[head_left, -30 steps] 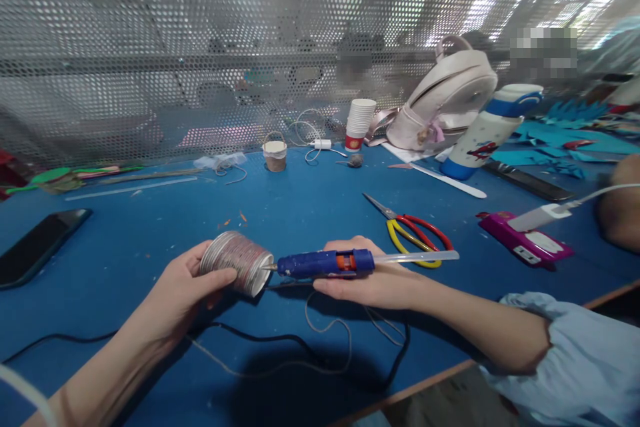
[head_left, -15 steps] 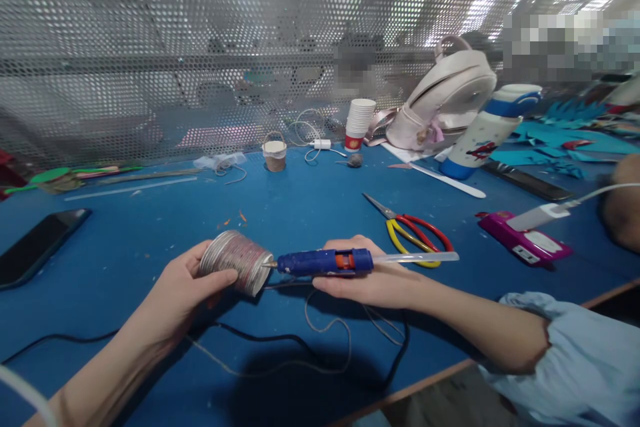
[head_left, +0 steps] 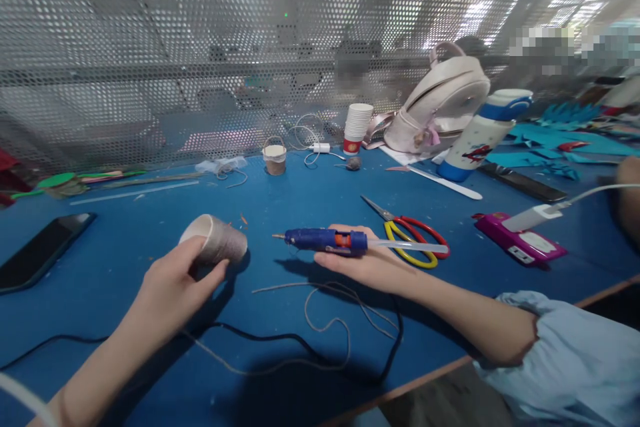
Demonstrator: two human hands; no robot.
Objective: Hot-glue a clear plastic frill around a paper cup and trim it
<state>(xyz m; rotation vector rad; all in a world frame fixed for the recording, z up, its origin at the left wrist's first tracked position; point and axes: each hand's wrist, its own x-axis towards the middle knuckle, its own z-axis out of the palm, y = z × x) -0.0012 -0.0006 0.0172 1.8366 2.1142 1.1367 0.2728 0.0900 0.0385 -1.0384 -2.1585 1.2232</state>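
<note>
In my left hand (head_left: 183, 273) is a paper cup (head_left: 220, 241) wound with greyish string, tilted on its side with its open mouth toward the upper left. My right hand (head_left: 357, 260) grips a blue glue gun (head_left: 325, 241), its metal tip pointing left and standing apart from the cup. A clear glue stick (head_left: 413, 246) sticks out of the gun's back end. Loose grey string (head_left: 323, 327) lies in curves on the table below both hands. Behind my right hand rest scissors (head_left: 413, 237) with red and yellow handles.
On the blue table (head_left: 165, 313) a black cable (head_left: 270, 337) runs near me. A phone (head_left: 43, 250) lies left; a purple power strip (head_left: 520, 240) lies right. Toward the back stand a small handled cup (head_left: 275, 163), stacked paper cups (head_left: 359, 127), a backpack (head_left: 445, 100) and a bottle (head_left: 477, 137).
The glue gun's tip has come away from the cup's edge. My left hand has moved left and turned the cup, so its open mouth now shows.
</note>
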